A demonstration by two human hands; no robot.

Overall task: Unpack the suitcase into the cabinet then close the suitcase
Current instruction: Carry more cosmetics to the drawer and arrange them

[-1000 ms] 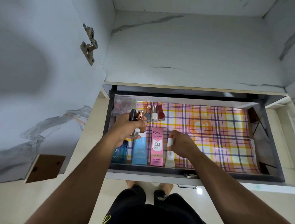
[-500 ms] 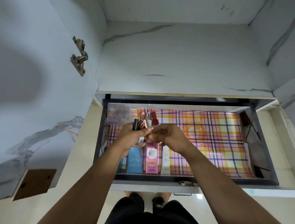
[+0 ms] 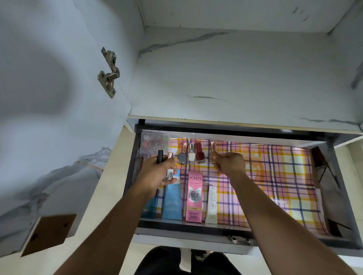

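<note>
Right hand (image 3: 229,165) hides most of a bottle (image 3: 213,147).

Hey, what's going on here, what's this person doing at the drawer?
A person is arranging cosmetics in an open drawer lined with plaid paper. The right hand pinches a rose-gold-capped nail polish bottle, placing it at the right end of the back row, beside the red nail polish. The left hand grips more small bottles, including a clear one and a black tube. A Pond's BB cream box lies in the front row among tubes.
</note>
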